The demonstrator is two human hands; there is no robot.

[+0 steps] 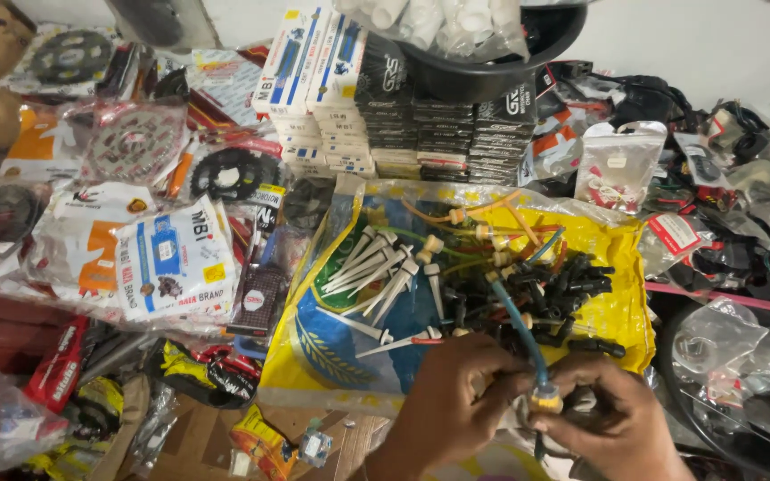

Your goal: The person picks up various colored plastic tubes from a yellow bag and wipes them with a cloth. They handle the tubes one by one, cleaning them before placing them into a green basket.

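Hands [528, 405] closed on blue tube [514, 325].

Even, bright overhead light; shadows soft and short. Glare spots on the plastic bags [2, 419] at lower left and on the clear wrap [724, 356] at right. Centre sharp; the hands [528, 410] at the bottom edge slightly blurred. Wide-angle bending at the edges, visible in the leaning stacked boxes [314, 80].

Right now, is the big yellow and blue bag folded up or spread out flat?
Spread out flat. The yellow and blue bag lies open like a mat, with white plastic parts and black parts piled on top.
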